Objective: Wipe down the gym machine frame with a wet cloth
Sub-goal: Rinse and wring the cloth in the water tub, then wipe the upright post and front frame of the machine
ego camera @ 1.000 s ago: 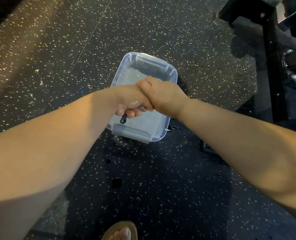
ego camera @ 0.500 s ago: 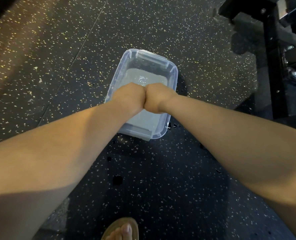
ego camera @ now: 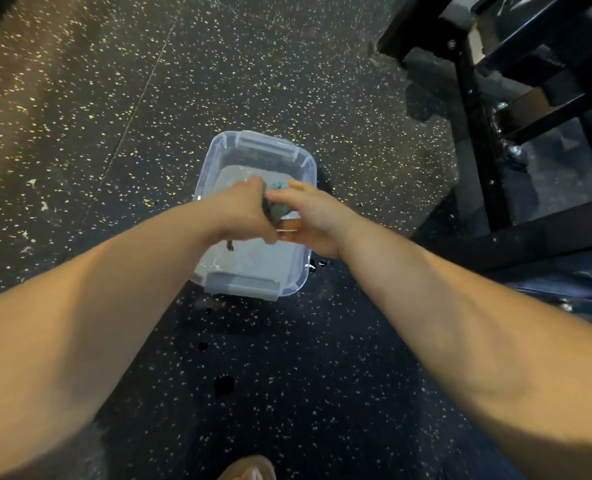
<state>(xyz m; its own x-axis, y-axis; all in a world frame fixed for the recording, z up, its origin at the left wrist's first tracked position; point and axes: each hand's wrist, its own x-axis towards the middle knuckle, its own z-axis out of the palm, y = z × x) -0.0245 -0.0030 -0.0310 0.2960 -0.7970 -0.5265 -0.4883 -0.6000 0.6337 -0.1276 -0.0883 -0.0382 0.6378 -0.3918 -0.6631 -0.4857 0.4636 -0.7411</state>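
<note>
Gripping the cloth (ego camera: pixel 276 210) above the tub (ego camera: pixel 241 287), your left hand (ego camera: pixel 242 211) and right hand (ego camera: pixel 317 220) both curl round it; machine frame (ego camera: pixel 478 140) stands right of the tub.

Black rubber floor (ego camera: pixel 287 81) with pale speckles; a thin seam (ego camera: pixel 141 95); warm light at the left

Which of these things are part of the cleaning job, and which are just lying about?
Job: cloth, held by left hand and right hand; water tub; black machine frame.
Lying about: sandal; dark drops on the speckled floor.
</note>
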